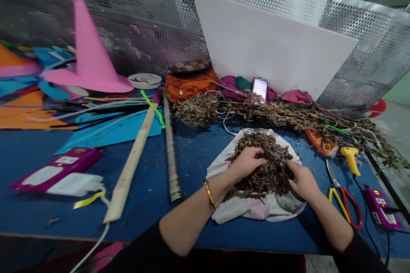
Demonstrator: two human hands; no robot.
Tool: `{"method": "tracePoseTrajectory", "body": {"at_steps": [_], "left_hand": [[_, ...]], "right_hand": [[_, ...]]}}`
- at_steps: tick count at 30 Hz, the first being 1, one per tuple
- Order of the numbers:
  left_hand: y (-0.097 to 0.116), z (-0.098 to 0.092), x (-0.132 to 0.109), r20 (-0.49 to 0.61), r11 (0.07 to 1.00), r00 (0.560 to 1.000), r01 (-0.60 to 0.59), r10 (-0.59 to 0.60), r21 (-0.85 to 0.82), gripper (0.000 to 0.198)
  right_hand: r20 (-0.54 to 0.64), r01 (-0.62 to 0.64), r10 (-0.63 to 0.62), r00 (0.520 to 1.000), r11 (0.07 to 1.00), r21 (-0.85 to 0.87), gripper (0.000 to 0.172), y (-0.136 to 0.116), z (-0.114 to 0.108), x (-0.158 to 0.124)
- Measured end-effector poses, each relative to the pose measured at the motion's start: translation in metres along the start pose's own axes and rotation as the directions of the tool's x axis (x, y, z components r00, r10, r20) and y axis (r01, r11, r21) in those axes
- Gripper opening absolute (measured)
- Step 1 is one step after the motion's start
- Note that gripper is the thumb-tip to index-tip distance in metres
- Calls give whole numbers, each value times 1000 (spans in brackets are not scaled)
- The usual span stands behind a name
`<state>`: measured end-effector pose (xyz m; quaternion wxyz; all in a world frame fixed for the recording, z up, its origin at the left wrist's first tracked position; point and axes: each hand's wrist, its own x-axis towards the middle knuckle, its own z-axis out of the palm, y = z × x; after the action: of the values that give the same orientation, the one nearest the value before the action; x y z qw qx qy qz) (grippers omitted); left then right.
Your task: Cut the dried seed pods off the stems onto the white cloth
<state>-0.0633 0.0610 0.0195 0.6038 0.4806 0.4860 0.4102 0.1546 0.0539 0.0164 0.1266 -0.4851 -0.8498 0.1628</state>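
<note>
The right hand (303,182) has dark scissors (277,161) in its fingers, above dried leaves (261,181)

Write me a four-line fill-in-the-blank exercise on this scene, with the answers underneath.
1. The hand gripping the black scissors is the ____ one.
2. The dried leaves lie heaped on a cloth that is mostly ____.
3. The bangle is worn on the ____ arm.
4. The other scissors have handles of red and ____.

Answers: right; white; left; yellow.
</note>
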Motion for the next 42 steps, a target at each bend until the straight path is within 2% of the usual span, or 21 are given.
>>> {"method": "tracePoseTrajectory", "body": {"at_steps": [5, 13, 17, 26, 32, 35, 42], "left_hand": [[1, -5, 2, -70, 998, 997, -29, 26, -48, 24], [4, -4, 3, -188, 980, 982, -45, 9, -192, 38], [3, -2, 2, -175, 975, 985, -53, 15, -216, 38], [8, -5, -2, -50, 945, 998, 12, -30, -327, 32], [4, 1, -1, -124, 971, 991, -70, 42, -231, 25], [2, 3, -1, -124, 977, 991, -70, 46, -204, 25], [6, 2, -2, -149, 979, 988, -59, 30, -194, 28]], "right_hand": [[-50, -32, 34, 998, 999, 28, 42, -5, -8, -1], [-30, -36, 36, 999, 999, 1, 42, -8, -10, -1], [-23, -28, 28, 999, 999, -19, 40, -8, -9, -1], [-22, -36, 37, 999, 999, 10, 34, -3, -10, -1], [-37, -52, 52, 998, 999, 9, 37, -5, -8, -1], [-33, -47, 47, 998, 999, -4, 39, -7, -7, -1], [15, -43, 43, 999, 998, 45, 29, -1, -3, -2]]}}
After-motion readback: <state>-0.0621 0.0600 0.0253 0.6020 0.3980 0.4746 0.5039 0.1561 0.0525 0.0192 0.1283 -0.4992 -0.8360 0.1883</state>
